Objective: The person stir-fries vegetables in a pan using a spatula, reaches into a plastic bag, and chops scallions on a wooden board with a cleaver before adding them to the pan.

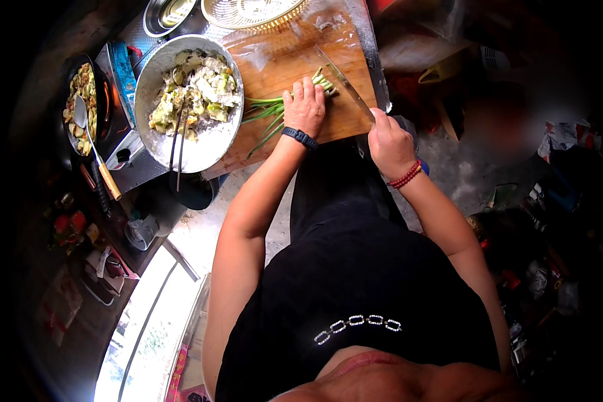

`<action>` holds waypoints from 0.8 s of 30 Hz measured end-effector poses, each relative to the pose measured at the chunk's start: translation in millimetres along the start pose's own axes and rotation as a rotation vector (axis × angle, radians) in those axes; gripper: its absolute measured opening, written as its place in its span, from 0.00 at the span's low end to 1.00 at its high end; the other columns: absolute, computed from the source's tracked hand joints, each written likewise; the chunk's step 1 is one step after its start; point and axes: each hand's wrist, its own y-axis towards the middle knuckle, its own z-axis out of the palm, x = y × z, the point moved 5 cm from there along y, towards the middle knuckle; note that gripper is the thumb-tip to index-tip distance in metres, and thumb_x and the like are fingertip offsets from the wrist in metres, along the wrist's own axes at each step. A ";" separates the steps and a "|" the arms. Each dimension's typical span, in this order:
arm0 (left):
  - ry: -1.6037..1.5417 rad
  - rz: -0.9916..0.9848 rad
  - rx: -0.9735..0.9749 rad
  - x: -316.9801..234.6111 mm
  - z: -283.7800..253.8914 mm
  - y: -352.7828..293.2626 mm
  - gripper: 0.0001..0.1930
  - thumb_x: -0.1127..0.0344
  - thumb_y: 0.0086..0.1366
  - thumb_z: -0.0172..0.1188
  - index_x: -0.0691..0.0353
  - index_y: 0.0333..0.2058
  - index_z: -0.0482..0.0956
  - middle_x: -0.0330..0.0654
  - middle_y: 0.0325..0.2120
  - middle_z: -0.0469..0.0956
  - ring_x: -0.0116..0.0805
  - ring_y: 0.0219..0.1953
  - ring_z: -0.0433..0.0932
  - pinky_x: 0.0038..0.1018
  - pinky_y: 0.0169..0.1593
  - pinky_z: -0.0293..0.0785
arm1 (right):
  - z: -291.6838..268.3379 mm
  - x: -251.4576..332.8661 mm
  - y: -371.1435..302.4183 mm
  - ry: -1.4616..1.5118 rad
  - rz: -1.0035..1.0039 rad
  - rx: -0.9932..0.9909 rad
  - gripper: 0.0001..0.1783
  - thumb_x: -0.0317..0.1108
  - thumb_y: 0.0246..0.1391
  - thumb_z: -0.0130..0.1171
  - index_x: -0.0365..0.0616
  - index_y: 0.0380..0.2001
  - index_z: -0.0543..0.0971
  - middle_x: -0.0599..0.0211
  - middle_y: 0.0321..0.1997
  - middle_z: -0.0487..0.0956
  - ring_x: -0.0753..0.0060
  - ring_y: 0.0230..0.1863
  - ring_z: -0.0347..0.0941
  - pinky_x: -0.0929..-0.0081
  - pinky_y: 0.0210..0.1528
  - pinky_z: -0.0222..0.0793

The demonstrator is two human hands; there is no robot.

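Note:
A bunch of green onions (268,107) lies across the wooden cutting board (261,57), its pale ends pointing right. My left hand (304,106) presses down on the bunch, fingers closed over the stalks just left of the cut ends. In my right hand (390,142) is the handle of a kitchen knife (345,84). The blade slants up and away to the left, close to the pale ends; whether it touches them I cannot tell. Left of the board stands a large bowl (147,127) of floury chopped food with chopsticks (175,144) resting in it.
At the far left a pan (70,87) of food holds a spatula (95,137) with a wooden handle. A cream basket (248,20) and a metal bowl (155,30) sit at the far edge. A dark bucket (197,193) is below the large bowl.

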 end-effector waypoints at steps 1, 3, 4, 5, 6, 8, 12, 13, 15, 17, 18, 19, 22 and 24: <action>0.014 -0.003 -0.018 -1.2 -3.4 1.8 0.15 0.65 0.61 0.47 0.61 0.45 0.71 0.49 0.49 0.67 0.46 0.47 0.66 0.44 0.46 0.63 | -6.7 4.6 -0.3 -0.001 -0.025 0.003 0.20 0.27 0.49 0.53 0.40 0.48 0.69 0.54 0.28 0.74 0.49 0.26 0.74 0.60 0.30 0.73; 0.042 -0.010 -0.053 -2.6 -10.8 6.3 0.13 0.67 0.59 0.48 0.63 0.42 0.71 0.48 0.46 0.68 0.44 0.45 0.67 0.37 0.42 0.64 | -17.3 11.9 -1.0 -0.003 -0.075 0.008 0.20 0.27 0.49 0.53 0.39 0.48 0.69 0.54 0.28 0.73 0.49 0.26 0.74 0.61 0.29 0.73; 0.035 -0.014 0.000 -3.3 -7.2 6.8 0.14 0.67 0.59 0.48 0.63 0.43 0.71 0.49 0.46 0.67 0.44 0.45 0.67 0.38 0.42 0.64 | -20.0 14.9 -1.7 -0.021 -0.091 0.046 0.19 0.27 0.48 0.54 0.39 0.46 0.69 0.54 0.28 0.73 0.50 0.25 0.74 0.61 0.28 0.73; 0.027 -0.019 0.052 -3.5 -2.4 8.0 0.15 0.66 0.59 0.48 0.63 0.44 0.72 0.49 0.47 0.67 0.44 0.45 0.66 0.38 0.43 0.65 | -16.7 14.3 -1.5 -0.070 -0.075 0.088 0.18 0.27 0.48 0.53 0.39 0.45 0.69 0.54 0.27 0.73 0.51 0.24 0.74 0.61 0.28 0.73; 0.019 -0.024 0.104 -3.4 2.4 8.6 0.16 0.66 0.59 0.48 0.63 0.45 0.72 0.49 0.48 0.67 0.44 0.44 0.66 0.39 0.43 0.65 | -11.9 13.3 -0.6 -0.120 -0.060 0.130 0.17 0.27 0.49 0.52 0.39 0.45 0.69 0.54 0.27 0.72 0.51 0.24 0.74 0.61 0.27 0.73; -0.029 -0.027 0.007 -1.5 2.3 8.6 0.15 0.66 0.58 0.49 0.63 0.43 0.73 0.49 0.47 0.67 0.43 0.44 0.66 0.36 0.42 0.65 | -2.8 11.1 0.3 -0.185 -0.020 0.195 0.16 0.26 0.49 0.52 0.39 0.44 0.68 0.54 0.26 0.72 0.51 0.24 0.74 0.60 0.27 0.72; -0.109 0.020 -0.116 2.7 -0.7 8.1 0.13 0.67 0.56 0.50 0.63 0.39 0.74 0.49 0.46 0.67 0.43 0.43 0.66 0.34 0.40 0.66 | 8.3 7.0 5.5 -0.211 0.022 0.261 0.12 0.26 0.49 0.50 0.39 0.40 0.68 0.54 0.24 0.73 0.50 0.24 0.74 0.58 0.26 0.71; -0.119 0.035 -0.131 3.7 0.4 7.8 0.12 0.67 0.56 0.50 0.63 0.38 0.74 0.50 0.46 0.66 0.43 0.43 0.66 0.34 0.39 0.66 | 8.3 7.2 8.5 -0.212 0.021 0.266 0.10 0.25 0.49 0.50 0.39 0.37 0.68 0.53 0.23 0.73 0.49 0.23 0.74 0.57 0.25 0.71; -0.139 0.067 -0.162 4.5 3.1 5.6 0.11 0.67 0.55 0.51 0.63 0.37 0.75 0.50 0.47 0.66 0.44 0.42 0.66 0.35 0.38 0.66 | 6.6 9.7 12.7 -0.222 0.034 0.315 0.07 0.25 0.50 0.47 0.39 0.35 0.67 0.50 0.24 0.74 0.48 0.24 0.75 0.58 0.25 0.73; -0.153 0.065 -0.164 3.5 0.0 7.5 0.10 0.68 0.55 0.51 0.63 0.35 0.75 0.51 0.47 0.66 0.44 0.42 0.66 0.35 0.38 0.66 | 4.6 10.4 14.6 -0.223 0.038 0.357 0.06 0.24 0.50 0.46 0.38 0.33 0.66 0.48 0.24 0.74 0.48 0.25 0.76 0.58 0.26 0.74; -0.159 0.063 -0.165 3.0 -1.0 8.0 0.10 0.68 0.55 0.51 0.62 0.35 0.75 0.51 0.47 0.65 0.44 0.42 0.66 0.35 0.38 0.66 | 3.7 10.2 16.4 -0.219 0.034 0.369 0.06 0.24 0.50 0.46 0.37 0.33 0.66 0.48 0.24 0.74 0.48 0.25 0.76 0.58 0.27 0.74; -0.159 0.071 -0.153 3.4 0.2 8.1 0.09 0.68 0.55 0.51 0.62 0.34 0.75 0.51 0.47 0.65 0.44 0.42 0.66 0.35 0.38 0.66 | 3.4 10.9 19.9 -0.213 0.028 0.378 0.05 0.25 0.51 0.46 0.36 0.33 0.66 0.48 0.23 0.75 0.48 0.25 0.76 0.58 0.27 0.74; -0.177 0.089 -0.129 4.3 2.1 7.9 0.09 0.67 0.54 0.51 0.62 0.33 0.76 0.51 0.46 0.66 0.45 0.43 0.65 0.35 0.39 0.65 | 3.8 13.0 32.0 -0.186 0.070 0.455 0.04 0.25 0.51 0.46 0.35 0.30 0.67 0.48 0.22 0.76 0.48 0.26 0.76 0.58 0.28 0.74; -0.216 0.096 -0.132 4.6 0.7 8.2 0.10 0.66 0.54 0.52 0.62 0.33 0.76 0.51 0.46 0.66 0.45 0.43 0.65 0.35 0.40 0.64 | 15.7 14.6 35.4 -0.196 0.087 0.434 0.04 0.25 0.51 0.45 0.35 0.29 0.67 0.48 0.22 0.76 0.48 0.26 0.77 0.59 0.29 0.74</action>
